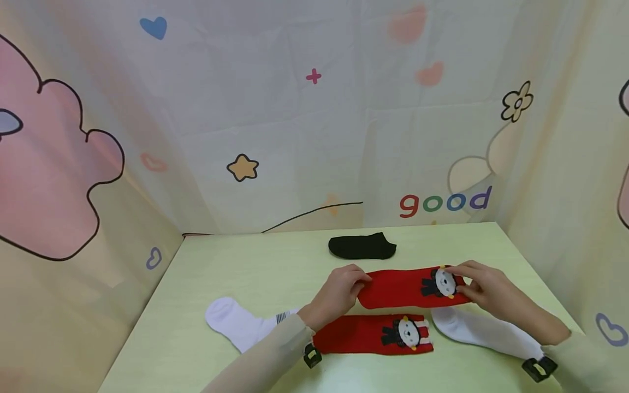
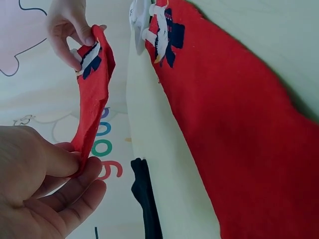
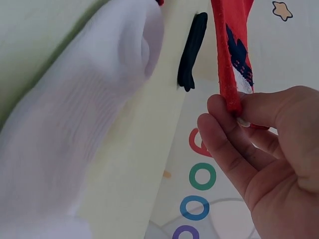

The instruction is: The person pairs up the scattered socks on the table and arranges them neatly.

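Observation:
A red sock with a cartoon face near one end is stretched between my two hands, raised off the table. My left hand pinches its plain left end, thumb against fingers. At the patterned end, my right hand pinches the sock too, as the right wrist view also shows. Below it on the table lies a matching red sock, flat, its left end partly hidden by my left wrist. A white sock lies to the left, partly under my left arm. Another white sock lies under my right forearm.
A black ankle sock lies near the back edge of the pale table. Behind the table and along both sides hangs a printed curtain.

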Demonstrator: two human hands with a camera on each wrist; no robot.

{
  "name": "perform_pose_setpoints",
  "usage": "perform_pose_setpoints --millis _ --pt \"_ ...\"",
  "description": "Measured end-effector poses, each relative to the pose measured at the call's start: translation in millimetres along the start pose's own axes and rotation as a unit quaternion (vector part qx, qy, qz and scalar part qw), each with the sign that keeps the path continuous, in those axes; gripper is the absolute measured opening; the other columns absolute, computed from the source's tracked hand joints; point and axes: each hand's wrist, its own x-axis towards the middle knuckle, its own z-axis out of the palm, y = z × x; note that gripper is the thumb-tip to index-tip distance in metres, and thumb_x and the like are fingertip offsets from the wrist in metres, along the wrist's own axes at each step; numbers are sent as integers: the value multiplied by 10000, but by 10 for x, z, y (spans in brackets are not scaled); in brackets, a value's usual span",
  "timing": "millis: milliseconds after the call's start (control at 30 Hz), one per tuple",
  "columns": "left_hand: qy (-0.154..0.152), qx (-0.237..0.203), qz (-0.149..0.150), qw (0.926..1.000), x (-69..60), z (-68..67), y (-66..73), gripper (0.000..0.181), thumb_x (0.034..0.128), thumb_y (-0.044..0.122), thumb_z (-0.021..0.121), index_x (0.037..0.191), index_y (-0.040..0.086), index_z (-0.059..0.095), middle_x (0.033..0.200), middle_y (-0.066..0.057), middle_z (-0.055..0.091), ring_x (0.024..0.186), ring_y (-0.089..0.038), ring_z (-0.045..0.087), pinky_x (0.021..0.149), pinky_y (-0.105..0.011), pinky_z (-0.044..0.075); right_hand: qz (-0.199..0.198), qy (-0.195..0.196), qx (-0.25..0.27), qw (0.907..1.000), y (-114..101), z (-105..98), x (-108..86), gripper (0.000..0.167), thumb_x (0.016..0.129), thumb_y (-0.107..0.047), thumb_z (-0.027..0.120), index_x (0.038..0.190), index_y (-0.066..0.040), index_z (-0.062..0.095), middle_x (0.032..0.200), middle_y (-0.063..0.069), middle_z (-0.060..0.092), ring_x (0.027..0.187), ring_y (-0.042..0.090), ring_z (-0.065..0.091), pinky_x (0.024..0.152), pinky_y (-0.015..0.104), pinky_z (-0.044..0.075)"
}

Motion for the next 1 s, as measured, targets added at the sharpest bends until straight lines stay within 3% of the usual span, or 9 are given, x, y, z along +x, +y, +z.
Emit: perform_pose_setpoints --millis 400,1000 --pt "1 -140 -151 9998 -220 -137 -115 220 950 10 708 1154 65 770 1100 -25 731 967 -112 682 827 -126 523 -440 196 159 9987 -139 181 25 501 734 99 854 1203 0 706 1051 93 674 655 -59 508 551 186 517" --pt "-11 -156 -197 9997 -466 -303 -208 188 947 -11 703 1115 32 777 1052 -40 741 946 -133 689 822 -167 546 -80 -258 617 9977 -368 323 58 459 804 40 830 1242 -11 700 1073 82 668 679 -35 541 579 191 537"
